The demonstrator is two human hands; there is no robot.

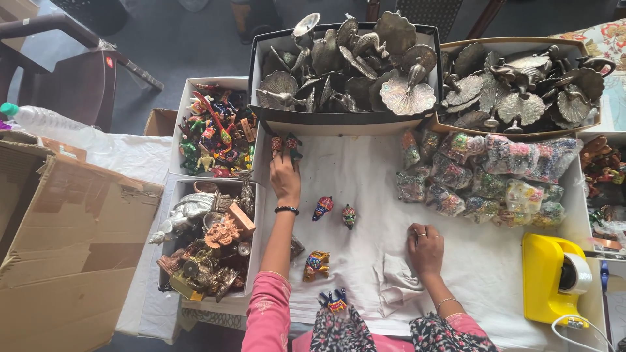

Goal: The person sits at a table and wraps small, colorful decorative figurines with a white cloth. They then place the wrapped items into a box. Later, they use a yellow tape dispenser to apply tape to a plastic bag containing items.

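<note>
Left hand (285,177) gripping two painted figurines (285,145) at the white cloth's (365,176) far edge, right hand (425,248) resting flat, empty, pressing the cloth's near part.

Beyond the right hand (425,249), clear plastic packets (482,173) of many-coloured small pieces lie heaped on the table. Ahead of the left hand (285,179) stands a black-rimmed carton (339,120), with a brown one (505,133) to its right. Two white boxes (176,140) sit left of that hand, and farther left a large, seemingly open cardboard carton (68,248).
</note>
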